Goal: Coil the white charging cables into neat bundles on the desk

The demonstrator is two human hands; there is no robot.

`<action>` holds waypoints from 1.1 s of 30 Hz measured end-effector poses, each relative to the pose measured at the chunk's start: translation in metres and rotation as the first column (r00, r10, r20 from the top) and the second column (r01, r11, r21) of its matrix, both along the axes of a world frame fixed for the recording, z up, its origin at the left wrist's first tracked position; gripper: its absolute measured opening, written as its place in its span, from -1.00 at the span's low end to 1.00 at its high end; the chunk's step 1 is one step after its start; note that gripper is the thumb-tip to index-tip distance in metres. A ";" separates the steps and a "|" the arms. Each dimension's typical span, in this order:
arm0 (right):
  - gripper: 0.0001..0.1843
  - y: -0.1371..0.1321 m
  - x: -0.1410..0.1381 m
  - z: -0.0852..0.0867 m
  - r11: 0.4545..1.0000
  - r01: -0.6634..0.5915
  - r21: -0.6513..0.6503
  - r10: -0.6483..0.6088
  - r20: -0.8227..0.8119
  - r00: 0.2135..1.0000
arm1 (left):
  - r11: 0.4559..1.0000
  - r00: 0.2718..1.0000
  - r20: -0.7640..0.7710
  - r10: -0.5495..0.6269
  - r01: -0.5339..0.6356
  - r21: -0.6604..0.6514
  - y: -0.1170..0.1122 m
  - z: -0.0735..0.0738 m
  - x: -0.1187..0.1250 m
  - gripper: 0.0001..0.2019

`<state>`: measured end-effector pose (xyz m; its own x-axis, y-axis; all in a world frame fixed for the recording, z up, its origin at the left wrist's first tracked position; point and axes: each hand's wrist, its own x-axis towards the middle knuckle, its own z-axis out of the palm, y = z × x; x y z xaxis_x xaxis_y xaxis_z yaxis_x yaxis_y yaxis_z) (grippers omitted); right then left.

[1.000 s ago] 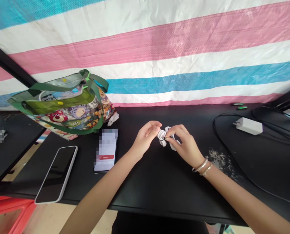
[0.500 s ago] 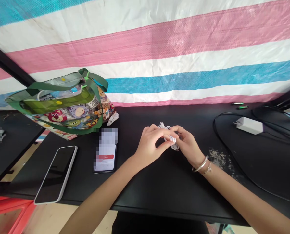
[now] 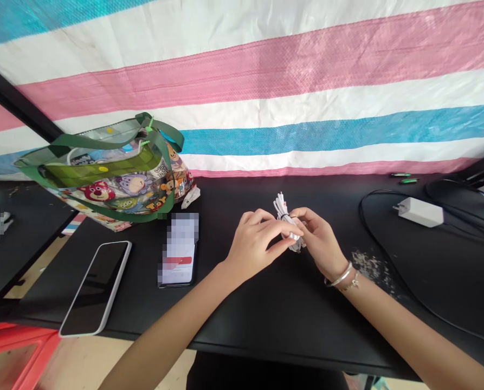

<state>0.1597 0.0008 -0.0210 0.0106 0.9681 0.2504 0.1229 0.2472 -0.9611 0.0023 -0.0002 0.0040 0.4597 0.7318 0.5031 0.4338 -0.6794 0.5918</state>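
A bundled white cable (image 3: 284, 214) stands upright between my hands, its looped top showing above my fingers and its lower part partly hidden. My right hand (image 3: 318, 238) grips the bundle from the right, with a thin bangle and a bracelet on the wrist. My left hand (image 3: 256, 242) comes in from the left, its fingertips pressed on the middle of the bundle.
A black table (image 3: 274, 319) holds a phone with a lit screen (image 3: 179, 249), a dark phone in a white case (image 3: 96, 288), and a printed tote bag (image 3: 115, 181). At right lie a white charger (image 3: 420, 212) and a black cable (image 3: 388, 260).
The bundle's looped top now sticks up higher above my hands. My left hand has shifted slightly left and lower, uncovering more of the cable.
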 end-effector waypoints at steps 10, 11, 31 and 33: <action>-0.73 0.002 0.008 0.003 0.987 0.007 0.158 -0.026 0.117 0.993 | 0.985 0.966 0.252 0.057 -0.013 -0.174 -0.001 0.006 -0.001 -0.87; -0.76 0.002 0.008 0.002 0.982 0.005 0.189 -0.033 0.141 0.989 | 0.977 0.955 0.287 0.073 -0.011 -0.211 -0.001 0.006 -0.001 -0.86; -0.73 -0.010 0.002 0.020 0.923 -0.023 0.385 -0.066 0.217 0.974 | 0.892 0.994 -0.032 0.100 -0.104 -0.440 0.006 0.003 -0.002 -0.76; -0.72 -0.010 0.002 0.021 0.932 -0.016 0.363 -0.059 0.194 0.979 | 0.904 0.994 -0.105 0.018 -0.061 -0.424 0.005 0.003 -0.001 -0.68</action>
<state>0.1613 -0.0096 0.0003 -0.0558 0.8114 0.5818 0.3106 0.5679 -0.7622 0.0015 0.0048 0.0068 0.4565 0.8848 0.0937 0.5246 -0.3528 0.7748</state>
